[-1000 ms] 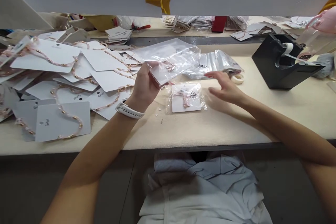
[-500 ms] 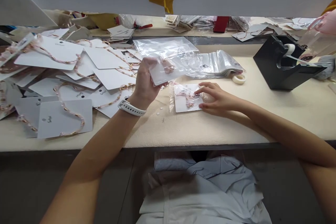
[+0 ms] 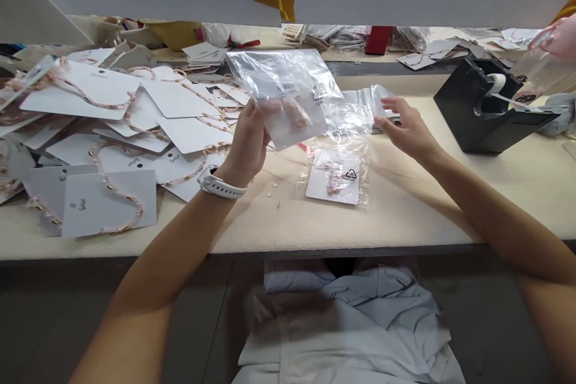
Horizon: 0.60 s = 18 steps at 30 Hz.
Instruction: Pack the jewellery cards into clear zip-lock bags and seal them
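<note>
Head view: our left hand [image 3: 249, 147] pinches a tilted bagged card [image 3: 288, 99] above the tabletop [image 3: 288, 228], our right hand [image 3: 402, 126] is half-curled at the bag stack [image 3: 353, 109], its grip unclear to us, and a nudge could scatter that stack because it looks slick.

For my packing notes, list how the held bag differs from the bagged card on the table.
Pose: the held bag is raised and tilted in the left hand's grip; the bagged card lies on the table.
Look: the held bag appears larger in view and hazier, the bagged card smaller and clearer.
Both show see-through plastic, a printed triangle mark and something pinkish inside.
</note>
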### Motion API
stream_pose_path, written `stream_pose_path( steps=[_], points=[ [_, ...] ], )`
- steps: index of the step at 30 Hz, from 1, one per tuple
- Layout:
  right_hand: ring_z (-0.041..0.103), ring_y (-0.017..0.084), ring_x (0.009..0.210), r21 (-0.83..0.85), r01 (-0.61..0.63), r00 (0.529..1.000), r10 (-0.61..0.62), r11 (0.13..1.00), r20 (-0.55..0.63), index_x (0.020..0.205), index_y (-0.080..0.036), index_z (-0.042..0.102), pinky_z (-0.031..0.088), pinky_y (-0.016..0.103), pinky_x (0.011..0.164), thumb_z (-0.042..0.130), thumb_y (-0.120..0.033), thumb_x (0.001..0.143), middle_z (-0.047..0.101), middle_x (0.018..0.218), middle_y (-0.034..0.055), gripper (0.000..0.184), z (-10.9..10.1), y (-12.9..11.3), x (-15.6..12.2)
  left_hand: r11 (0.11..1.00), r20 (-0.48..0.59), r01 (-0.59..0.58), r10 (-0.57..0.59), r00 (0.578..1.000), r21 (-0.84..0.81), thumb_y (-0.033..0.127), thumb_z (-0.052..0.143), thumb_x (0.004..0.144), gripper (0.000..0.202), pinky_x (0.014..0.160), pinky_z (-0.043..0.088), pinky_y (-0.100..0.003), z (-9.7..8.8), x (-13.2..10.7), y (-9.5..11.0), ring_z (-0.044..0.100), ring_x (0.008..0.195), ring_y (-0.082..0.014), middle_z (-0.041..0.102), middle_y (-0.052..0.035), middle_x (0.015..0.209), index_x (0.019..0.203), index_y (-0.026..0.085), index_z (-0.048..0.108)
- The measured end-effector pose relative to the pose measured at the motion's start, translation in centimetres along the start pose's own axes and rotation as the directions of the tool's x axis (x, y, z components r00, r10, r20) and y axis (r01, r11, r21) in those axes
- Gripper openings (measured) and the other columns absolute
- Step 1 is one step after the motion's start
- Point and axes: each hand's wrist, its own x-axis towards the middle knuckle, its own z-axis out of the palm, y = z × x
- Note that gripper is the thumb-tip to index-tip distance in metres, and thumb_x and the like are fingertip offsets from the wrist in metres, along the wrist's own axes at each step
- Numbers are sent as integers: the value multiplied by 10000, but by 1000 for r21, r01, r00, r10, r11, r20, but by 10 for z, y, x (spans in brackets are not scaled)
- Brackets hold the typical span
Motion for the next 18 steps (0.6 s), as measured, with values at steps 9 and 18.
stream_pose_path(
  steps=[9, 18],
  points=[
    [274, 397, 1433, -125, 92, 967, -59, 988, 247, 1364, -297, 472, 207, 695, 1144, 553, -414, 862, 651, 1208, 97, 522, 20, 3, -8, 484, 263, -323, 190, 946, 813, 352, 611, 834, 422, 730, 429, -315, -11, -16, 17, 550, 947, -254, 632, -90, 1032, 1246, 278, 665],
    [461, 357, 1215, -113, 219, 973, -210, 969, 91, 885, -270, 633, 344, 608, 1040, 518, -324, 876, 641, 895, 75, 127, 5, -18, -16, 228, 204, -179, -92, 975, 957, 478, 551, 852, 718, 736, 454, -336, -10, -23, 8, 596, 893, -297, 620, -163, 1116, 1474, 137, 439]
  ],
)
